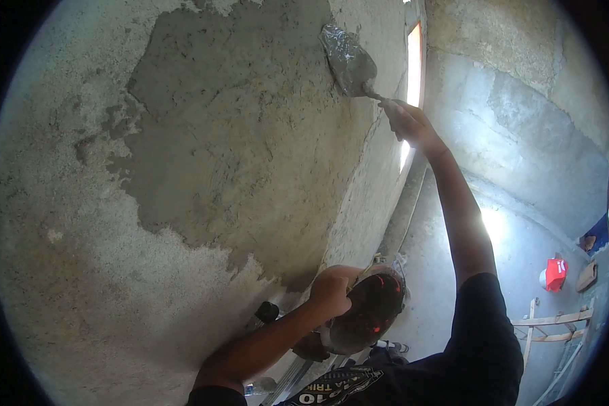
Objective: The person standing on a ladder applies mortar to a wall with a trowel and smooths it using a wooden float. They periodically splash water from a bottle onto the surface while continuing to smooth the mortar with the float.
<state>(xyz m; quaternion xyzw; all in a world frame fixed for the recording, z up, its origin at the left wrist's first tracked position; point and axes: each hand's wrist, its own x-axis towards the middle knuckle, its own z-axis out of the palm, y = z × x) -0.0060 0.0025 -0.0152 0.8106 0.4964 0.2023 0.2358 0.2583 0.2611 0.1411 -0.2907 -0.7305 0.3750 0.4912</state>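
My right hand (413,126) is closed around the handle of a trowel (350,62), arm stretched up and forward. The trowel's wet grey blade lies against or very close to the plastered wall (230,128), near the right edge of a dark, damp patch of mortar. Lower down, my left hand (330,292) grips the rim of a round bowl-like container (369,314). Its inside is dark with a few red flecks; what it holds is hard to make out.
Rough, paler wall surrounds the damp patch. A bright narrow opening (413,68) is at the wall's right end. Below on the right are a grey floor (430,271), a red object (555,275) and a wooden frame (555,319). Metal rails (294,375) show beneath me.
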